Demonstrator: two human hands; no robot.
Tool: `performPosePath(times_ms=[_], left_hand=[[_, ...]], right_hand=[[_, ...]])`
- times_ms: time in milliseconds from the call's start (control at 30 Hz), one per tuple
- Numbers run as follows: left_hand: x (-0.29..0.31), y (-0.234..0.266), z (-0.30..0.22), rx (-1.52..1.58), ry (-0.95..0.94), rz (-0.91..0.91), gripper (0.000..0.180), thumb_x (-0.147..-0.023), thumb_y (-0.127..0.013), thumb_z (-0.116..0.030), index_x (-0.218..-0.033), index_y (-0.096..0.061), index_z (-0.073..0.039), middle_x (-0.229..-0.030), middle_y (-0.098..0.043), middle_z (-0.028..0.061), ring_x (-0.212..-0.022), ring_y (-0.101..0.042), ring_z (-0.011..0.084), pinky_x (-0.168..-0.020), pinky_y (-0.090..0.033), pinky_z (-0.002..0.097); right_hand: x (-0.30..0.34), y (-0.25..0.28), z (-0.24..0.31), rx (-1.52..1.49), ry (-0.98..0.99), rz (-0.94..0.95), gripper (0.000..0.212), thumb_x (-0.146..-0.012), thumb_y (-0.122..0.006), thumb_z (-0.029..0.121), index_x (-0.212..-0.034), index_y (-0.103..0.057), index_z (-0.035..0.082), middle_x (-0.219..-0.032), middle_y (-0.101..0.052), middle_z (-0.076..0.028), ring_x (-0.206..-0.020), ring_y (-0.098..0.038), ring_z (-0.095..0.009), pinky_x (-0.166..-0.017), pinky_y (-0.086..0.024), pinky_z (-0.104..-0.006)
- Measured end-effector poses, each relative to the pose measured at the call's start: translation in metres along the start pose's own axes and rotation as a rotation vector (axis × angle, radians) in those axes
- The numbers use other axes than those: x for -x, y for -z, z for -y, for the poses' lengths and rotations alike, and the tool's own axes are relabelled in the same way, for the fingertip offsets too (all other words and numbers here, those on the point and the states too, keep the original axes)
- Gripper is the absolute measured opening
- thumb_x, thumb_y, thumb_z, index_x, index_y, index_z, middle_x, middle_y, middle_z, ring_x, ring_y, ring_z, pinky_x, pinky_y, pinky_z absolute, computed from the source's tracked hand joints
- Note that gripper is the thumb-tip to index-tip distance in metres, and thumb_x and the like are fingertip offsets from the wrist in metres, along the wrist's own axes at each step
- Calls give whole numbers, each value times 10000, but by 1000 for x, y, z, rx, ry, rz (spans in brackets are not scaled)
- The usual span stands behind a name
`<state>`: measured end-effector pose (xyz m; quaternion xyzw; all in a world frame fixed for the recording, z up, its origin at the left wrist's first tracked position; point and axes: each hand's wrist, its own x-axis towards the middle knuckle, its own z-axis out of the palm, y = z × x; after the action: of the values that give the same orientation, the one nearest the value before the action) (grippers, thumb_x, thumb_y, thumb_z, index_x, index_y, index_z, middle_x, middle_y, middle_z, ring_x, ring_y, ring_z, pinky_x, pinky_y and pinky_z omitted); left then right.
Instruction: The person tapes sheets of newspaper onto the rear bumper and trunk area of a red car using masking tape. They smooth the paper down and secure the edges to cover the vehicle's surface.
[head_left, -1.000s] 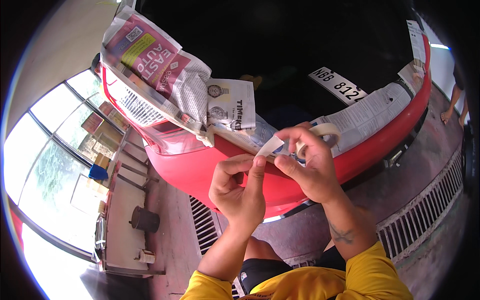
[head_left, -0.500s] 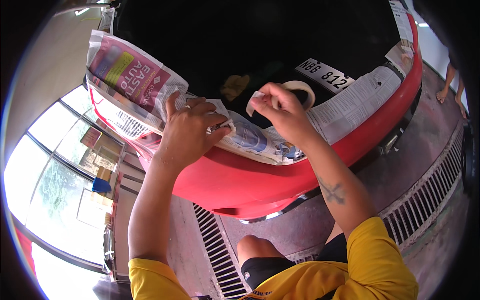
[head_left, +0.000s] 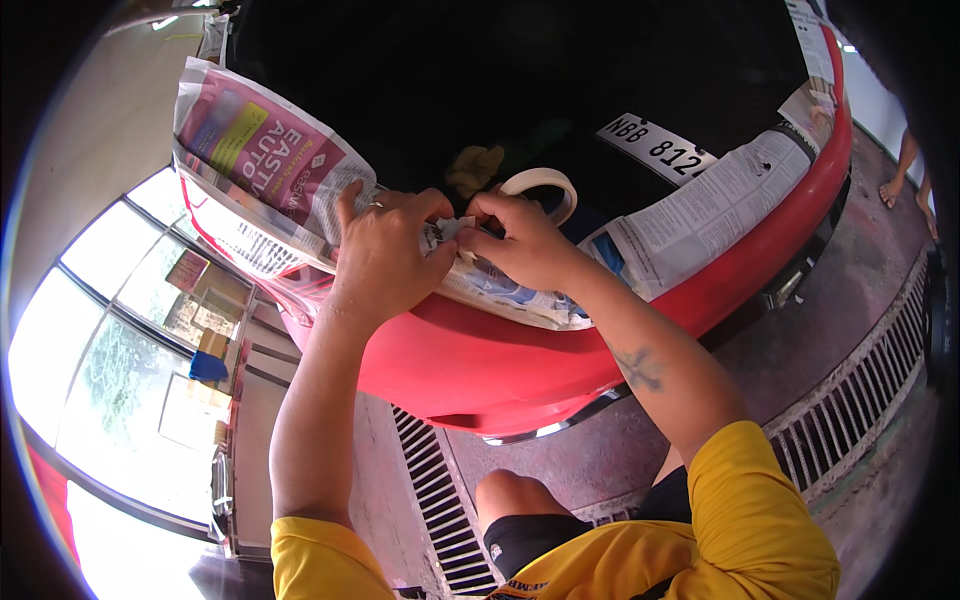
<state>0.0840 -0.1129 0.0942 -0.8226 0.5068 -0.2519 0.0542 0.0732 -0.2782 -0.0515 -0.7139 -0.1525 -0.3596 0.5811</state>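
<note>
Newspaper (head_left: 510, 290) lies along the upper edge of a red car bumper (head_left: 480, 370). My left hand (head_left: 392, 248) pinches a crumpled bit of it, its fingers bent over the paper edge. My right hand (head_left: 520, 240) is closed beside it, thumb and forefinger on a small pale strip of masking tape (head_left: 466, 228); the fingertips of both hands nearly meet there. The masking tape roll (head_left: 545, 178) stands just behind my right hand, partly hidden by it; whether it hangs on the fingers I cannot tell.
A printed newspaper sheet (head_left: 270, 150) covers the left corner, and more newspaper (head_left: 710, 205) runs along the right side. A white number plate (head_left: 655, 148) and a crumpled yellowish cloth or glove (head_left: 474, 168) lie in the dark opening. Floor grates (head_left: 850, 400) and another person's feet (head_left: 890, 192) are at right.
My right hand has moved left with the tape strip, down to the paper beside my left hand. The tape roll has shifted left with it. My left hand stays at the newspaper.
</note>
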Motion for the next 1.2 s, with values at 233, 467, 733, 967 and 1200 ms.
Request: performPosePath(times_ms=[233, 467, 733, 967, 1200], left_hand=[[4, -1, 3, 5, -16, 1, 222, -874, -795, -196, -1079, -739, -134, -1004, -795, 62, -1157, -718, 297, -1250, -236, 632], [15, 0, 23, 11, -229, 110, 315, -888, -802, -214, -1195, -822, -284, -1248, -750, 89, -1328, -637, 290, -1282, -135, 706], [55, 17, 5, -66, -231, -141, 389, -887, -833, -212, -1273, -815, -257, -1411, -664, 111, -1349, -609, 347, -1242, -294, 608], [72, 12, -33, 585, -47, -426, 477, -777, -922, -72, -1233, -784, -56, -1276, -709, 130, -1142, -699, 312, -952, -581, 432], [82, -13, -40, 561, -174, -450, 500, -793, -852, -105, -1253, -669, -39, -1287, -669, 117, -1141, -661, 335, -965, -543, 454]], right_hand=[[8, -21, 0, 125, -199, -66, 365, -975, -734, 381, -1127, -698, 51, -1049, -750, -183, -1081, -713, -358, -1033, -466, -492], [-11, -24, -12, 196, -459, -95, 733, -954, -736, 532, -1491, -532, 76, -1381, -661, -254, -1348, -616, -396, -1197, -369, -507], [25, 16, 29, 119, -34, -369, 845, -939, -739, 80, -1666, -310, 117, -846, -603, -41, -762, -613, -162, -739, -511, -337], [69, -1, 76, -242, 233, -73, 1157, -869, -556, -107, -1723, 188, 129, -1107, -627, -154, -950, -629, -175, -845, -531, -300], [86, -3, 108, 160, 173, 142, 1092, -891, -517, -146, -1718, 165, 61, -1453, -522, -315, -1332, -558, -391, -1139, -435, -400]])
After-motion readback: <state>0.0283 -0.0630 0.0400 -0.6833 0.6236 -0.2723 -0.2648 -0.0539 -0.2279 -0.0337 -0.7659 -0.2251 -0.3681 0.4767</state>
